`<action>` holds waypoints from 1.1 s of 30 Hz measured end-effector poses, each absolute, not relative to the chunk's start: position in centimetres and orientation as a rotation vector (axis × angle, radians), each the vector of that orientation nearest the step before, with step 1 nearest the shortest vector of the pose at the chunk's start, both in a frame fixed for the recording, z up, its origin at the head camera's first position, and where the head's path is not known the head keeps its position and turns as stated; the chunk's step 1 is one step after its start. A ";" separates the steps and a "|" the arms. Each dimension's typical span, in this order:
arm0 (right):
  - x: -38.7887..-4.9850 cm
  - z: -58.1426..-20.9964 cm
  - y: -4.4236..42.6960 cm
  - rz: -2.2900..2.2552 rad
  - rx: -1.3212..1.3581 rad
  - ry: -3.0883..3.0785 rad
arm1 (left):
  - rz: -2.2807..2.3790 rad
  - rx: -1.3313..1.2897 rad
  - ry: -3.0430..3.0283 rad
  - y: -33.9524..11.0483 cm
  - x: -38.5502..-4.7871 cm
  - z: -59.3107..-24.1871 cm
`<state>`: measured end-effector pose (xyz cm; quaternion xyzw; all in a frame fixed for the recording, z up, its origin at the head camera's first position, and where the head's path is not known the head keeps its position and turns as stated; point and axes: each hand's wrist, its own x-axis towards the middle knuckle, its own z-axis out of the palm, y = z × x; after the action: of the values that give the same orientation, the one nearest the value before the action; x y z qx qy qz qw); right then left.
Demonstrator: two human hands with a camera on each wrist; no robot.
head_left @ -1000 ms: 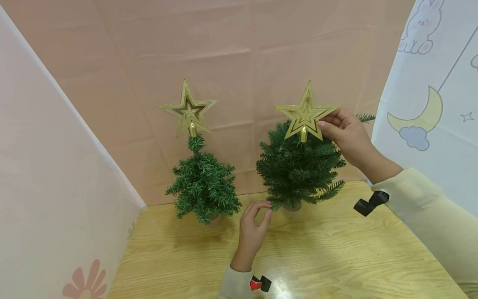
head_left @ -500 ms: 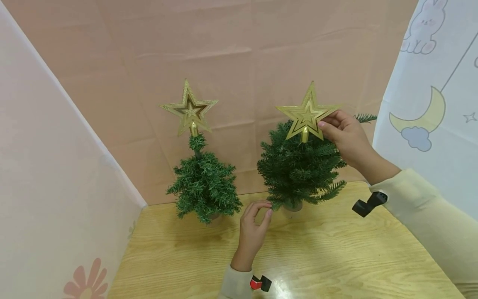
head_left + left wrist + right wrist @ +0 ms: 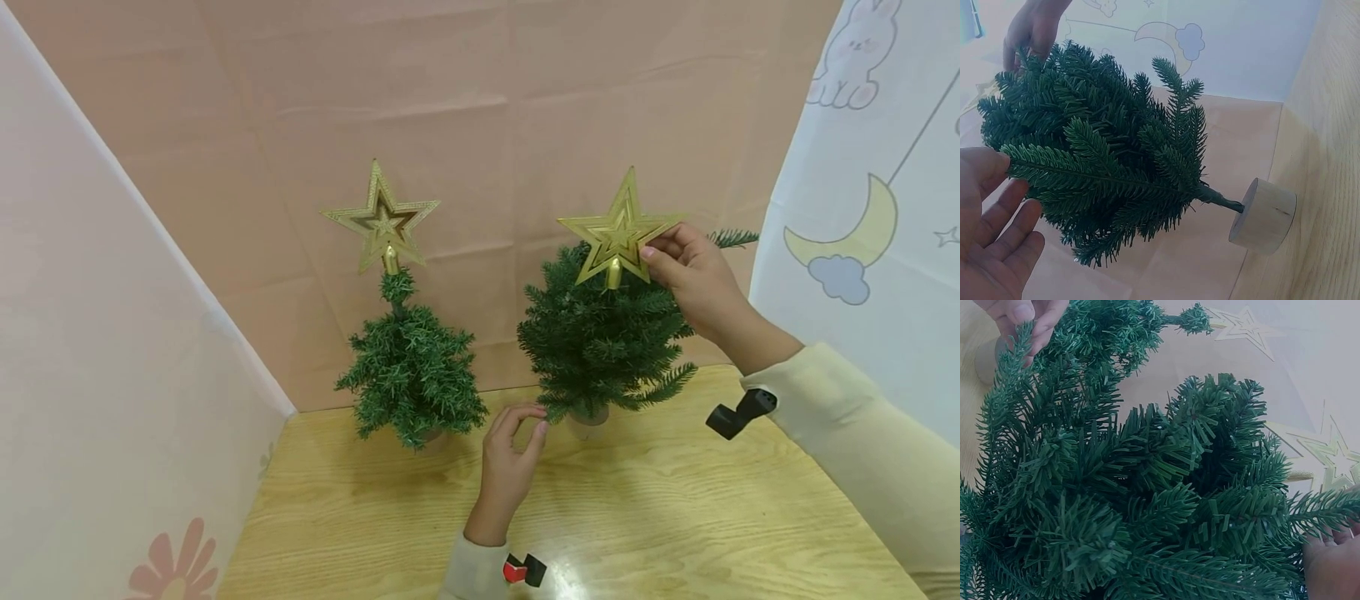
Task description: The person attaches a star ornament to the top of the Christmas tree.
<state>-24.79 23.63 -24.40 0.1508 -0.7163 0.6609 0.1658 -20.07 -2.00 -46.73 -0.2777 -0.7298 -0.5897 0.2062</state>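
Note:
My right hand [image 3: 701,279] pinches a gold star [image 3: 621,237] by its lower right edge, thumb in front, other fingers partly hidden behind it. The star stands upright at the top of the fuller, dark green Christmas tree [image 3: 600,342]; whether its socket sits on the tip is unclear. Low at this tree's left side, my left hand [image 3: 508,467] pinches the tip of a branch [image 3: 1054,164] between thumb and index finger. In the left wrist view, its other fingers are loosely bent. The tree's round wooden base [image 3: 1264,215] rests on the table.
To the left stands a smaller Christmas tree [image 3: 412,375] with its own gold star [image 3: 381,218] on top. A pink cloth [image 3: 465,108] hangs close behind both trees. Printed cloths, a left one [image 3: 150,333] and a right one [image 3: 885,233], flank the wooden table [image 3: 637,517].
The head view has shifted a little. The star in my right hand is slightly lower and farther right. Both hands keep their holds.

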 end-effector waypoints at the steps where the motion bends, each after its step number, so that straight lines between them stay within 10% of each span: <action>1: -24.8 -24.5 23.6 1.885 0.435 -2.032 | -1.642 -0.774 -2.033 -2.0 -20.1 -46.7; 33: -24.9 -24.2 23.3 2.027 0.389 -1.920 | -1.637 -0.768 -2.041 -2.0 -20.0 -46.6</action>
<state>-24.92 23.28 -24.16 0.1363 -0.6723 0.7097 0.1606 -19.97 -2.04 -46.58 -0.2755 -0.7325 -0.5875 0.2058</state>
